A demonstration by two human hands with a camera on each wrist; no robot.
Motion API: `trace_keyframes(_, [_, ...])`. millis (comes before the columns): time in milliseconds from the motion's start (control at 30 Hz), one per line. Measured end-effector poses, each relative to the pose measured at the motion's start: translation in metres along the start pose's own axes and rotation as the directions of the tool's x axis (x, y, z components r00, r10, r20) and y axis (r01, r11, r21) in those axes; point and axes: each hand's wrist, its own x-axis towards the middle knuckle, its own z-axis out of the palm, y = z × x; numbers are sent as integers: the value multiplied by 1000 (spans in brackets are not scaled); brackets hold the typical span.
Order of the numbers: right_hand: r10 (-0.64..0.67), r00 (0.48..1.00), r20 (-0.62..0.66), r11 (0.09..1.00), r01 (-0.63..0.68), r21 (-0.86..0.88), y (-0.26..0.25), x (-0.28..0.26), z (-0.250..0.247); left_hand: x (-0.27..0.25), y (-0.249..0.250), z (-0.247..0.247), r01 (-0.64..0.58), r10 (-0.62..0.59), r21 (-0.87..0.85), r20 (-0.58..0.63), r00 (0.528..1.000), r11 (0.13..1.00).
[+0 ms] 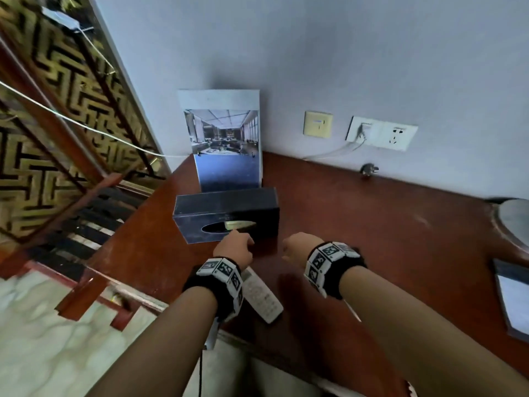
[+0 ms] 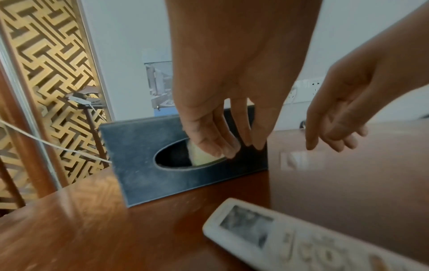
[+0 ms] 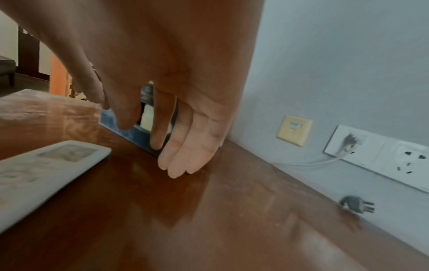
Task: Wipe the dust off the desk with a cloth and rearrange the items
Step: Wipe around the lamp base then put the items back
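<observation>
A dusty dark tissue box (image 1: 226, 216) lies on the red-brown desk (image 1: 372, 239), its oval opening facing me. My left hand (image 1: 233, 245) reaches into that opening, and in the left wrist view its fingertips (image 2: 223, 150) pinch a pale yellowish tissue (image 2: 199, 157) poking out of the box (image 2: 139, 165). My right hand (image 1: 297, 249) hovers just right of the box with relaxed, nearly straight fingers (image 3: 176, 165), holding nothing. A white remote control (image 1: 262, 296) lies on the desk under my left wrist. No cloth is in view.
A framed photo stand (image 1: 226, 138) leans against the wall behind the box. A loose grey plug (image 1: 369, 169) lies by the wall below the socket strip (image 1: 382, 133). A round grey object (image 1: 512, 222) and a notebook (image 1: 512, 299) sit at the right edge. The desk's left edge drops to the floor.
</observation>
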Motion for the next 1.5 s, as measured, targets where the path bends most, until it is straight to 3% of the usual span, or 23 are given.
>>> trace_keyframes(133, [50, 994, 98, 998, -53, 23, -41, 7, 31, -3, -38, 5, -27, 4, 139, 161, 987, 990])
trace_keyframes(233, [55, 988, 145, 991, -72, 114, -56, 7, 45, -8, -57, 17, -52, 12, 185, 213, 977, 981])
trace_keyframes(400, [138, 974, 177, 979, -161, 124, -74, 8, 65, -6, -68, 36, -70, 34, 151, 225, 974, 986])
trace_keyframes(800, [150, 982, 112, 984, -159, 76, -71, 12, 69, 3, -60, 43, -111, 113, -26, 160, 981, 994])
trace_keyframes(1167, [253, 967, 36, 960, -255, 115, 8, -33, 52, 17, 34, 48, -240, 243, -39, 91, 966, 970])
trace_keyframes(1500, [386, 922, -31, 913, -377, 155, 132, -107, 44, 23, 178, 75, -410, 408, 14, 61, 911, 912])
